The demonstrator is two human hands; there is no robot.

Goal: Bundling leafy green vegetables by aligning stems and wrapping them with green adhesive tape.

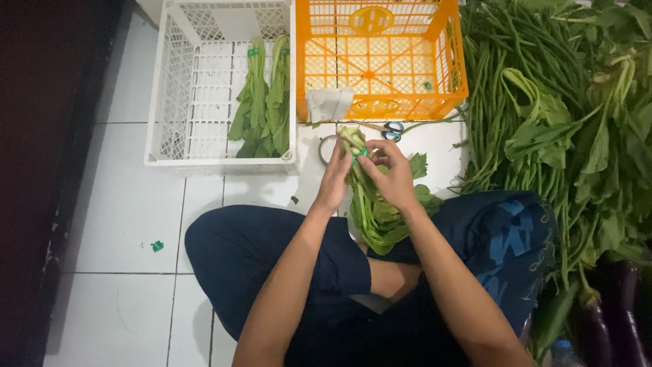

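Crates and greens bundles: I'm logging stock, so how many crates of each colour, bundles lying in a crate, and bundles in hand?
White crate: 1
Orange crate: 1
Tied bundles in the white crate: 2
Bundle held by both hands: 1
Total: 5

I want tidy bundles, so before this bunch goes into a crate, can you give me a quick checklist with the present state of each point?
1. Bunch held by both hands: ok. The left hand and right hand grip the stem end of the bunch.
2. Green tape on the stems: ok, it is there; whether it is closed all round, cannot tell.
3. Room in the white crate: ok, only two bundles lie in it.
4. Scissors within reach: ok, on the floor just past the hands.
5. Tape roll near: ok, beside the left hand.
6. Leaves hanging free over the lap: ok.
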